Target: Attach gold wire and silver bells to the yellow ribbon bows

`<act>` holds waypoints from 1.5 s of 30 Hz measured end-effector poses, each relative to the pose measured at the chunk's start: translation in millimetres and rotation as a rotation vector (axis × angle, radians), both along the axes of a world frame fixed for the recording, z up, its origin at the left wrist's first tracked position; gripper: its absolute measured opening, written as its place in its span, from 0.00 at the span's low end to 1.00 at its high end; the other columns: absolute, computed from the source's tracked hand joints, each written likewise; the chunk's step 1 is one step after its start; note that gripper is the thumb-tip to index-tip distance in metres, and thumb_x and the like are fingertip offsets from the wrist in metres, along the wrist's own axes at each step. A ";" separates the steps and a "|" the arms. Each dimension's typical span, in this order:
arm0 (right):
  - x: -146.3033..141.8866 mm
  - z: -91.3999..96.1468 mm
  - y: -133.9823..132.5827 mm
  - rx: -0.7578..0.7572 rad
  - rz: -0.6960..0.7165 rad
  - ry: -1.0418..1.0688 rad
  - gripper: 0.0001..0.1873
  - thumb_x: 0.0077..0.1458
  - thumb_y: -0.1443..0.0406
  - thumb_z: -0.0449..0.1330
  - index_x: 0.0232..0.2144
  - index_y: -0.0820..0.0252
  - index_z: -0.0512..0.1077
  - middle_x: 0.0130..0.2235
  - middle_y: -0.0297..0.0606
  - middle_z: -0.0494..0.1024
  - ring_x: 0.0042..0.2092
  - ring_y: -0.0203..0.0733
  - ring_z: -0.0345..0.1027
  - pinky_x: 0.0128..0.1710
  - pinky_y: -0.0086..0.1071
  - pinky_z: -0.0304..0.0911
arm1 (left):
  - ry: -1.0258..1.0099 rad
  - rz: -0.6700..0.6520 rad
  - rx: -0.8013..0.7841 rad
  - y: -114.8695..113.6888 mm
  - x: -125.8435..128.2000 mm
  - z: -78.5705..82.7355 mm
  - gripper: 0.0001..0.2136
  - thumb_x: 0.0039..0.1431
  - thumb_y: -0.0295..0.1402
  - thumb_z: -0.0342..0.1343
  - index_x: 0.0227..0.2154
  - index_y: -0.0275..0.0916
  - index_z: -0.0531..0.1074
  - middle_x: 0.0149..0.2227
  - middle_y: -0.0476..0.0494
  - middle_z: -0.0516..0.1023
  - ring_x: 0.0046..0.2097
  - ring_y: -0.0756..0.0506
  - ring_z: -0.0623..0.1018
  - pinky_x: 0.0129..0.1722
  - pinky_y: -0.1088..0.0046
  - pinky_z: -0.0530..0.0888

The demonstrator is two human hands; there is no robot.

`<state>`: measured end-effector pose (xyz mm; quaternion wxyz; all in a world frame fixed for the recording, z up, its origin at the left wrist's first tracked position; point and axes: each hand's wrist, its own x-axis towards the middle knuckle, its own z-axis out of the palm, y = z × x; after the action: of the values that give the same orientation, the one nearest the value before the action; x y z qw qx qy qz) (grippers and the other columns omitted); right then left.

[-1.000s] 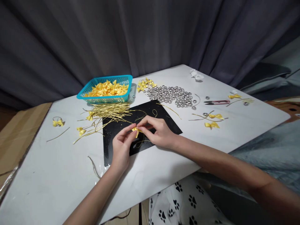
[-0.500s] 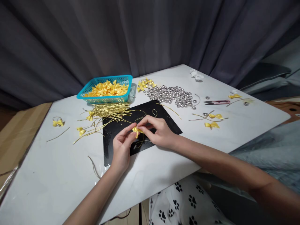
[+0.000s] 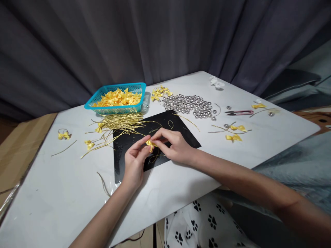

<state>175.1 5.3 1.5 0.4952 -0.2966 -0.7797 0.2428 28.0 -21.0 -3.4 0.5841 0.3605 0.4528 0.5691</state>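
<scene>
By L hand (image 3: 133,160) & R hand (image 3: 176,146), fingertips clamped on it, a small glossy yellow ribbon bow (image 3: 149,143) (partly hidden, 1 end pointing near) is held over flat black rect. sheet (image 3: 124,158). Far left, thin gold cords (image 3: 121,121) are strewn; beyond, blue plastic mesh basket (image 3: 124,110) is set.

Mat (image 3: 119,162) in front of me on the table (image 3: 77,186), bow (image 3: 150,143) over it, between my left hand (image 3: 134,159) and right hand (image 3: 174,146). Basket (image 3: 116,107) behind-left, bow pile (image 3: 119,98) in it. Cords (image 3: 124,120) before the basket, partly on the mat. Beads (image 3: 186,105) behind the mat, rightward; snips (image 3: 244,112) right of those.
</scene>
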 end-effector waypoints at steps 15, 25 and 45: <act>3.9 -0.8 2.4 0.190 -0.026 -0.306 0.08 0.60 0.70 0.49 0.31 0.63 0.67 0.30 0.41 0.75 0.33 0.37 0.67 0.35 0.31 0.62 | 0.032 0.026 0.111 1.3 -2.9 1.5 0.21 0.41 0.28 0.65 0.42 0.41 0.72 0.36 0.50 0.74 0.32 0.54 0.75 0.35 0.80 0.73; 3.4 -1.8 -0.4 0.127 -0.107 -0.387 0.09 0.61 0.69 0.46 0.36 0.65 0.66 0.30 0.39 0.75 0.29 0.35 0.67 0.28 0.27 0.57 | 0.261 0.165 0.168 2.1 0.8 1.3 0.11 0.43 0.32 0.65 0.31 0.37 0.72 0.31 0.49 0.75 0.29 0.53 0.73 0.33 0.78 0.71; 5.8 -0.6 1.9 0.155 -0.174 -0.629 0.10 0.61 0.70 0.46 0.33 0.66 0.67 0.29 0.40 0.74 0.27 0.35 0.65 0.25 0.30 0.48 | 0.243 -0.063 -0.001 4.9 0.0 -5.9 0.12 0.48 0.41 0.60 0.25 0.36 0.69 0.23 0.52 0.68 0.24 0.53 0.66 0.24 0.79 0.65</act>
<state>180.8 7.2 0.9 0.2703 -0.3841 -0.8821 0.0364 28.0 -16.2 -9.3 0.5428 0.4403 0.5090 0.5024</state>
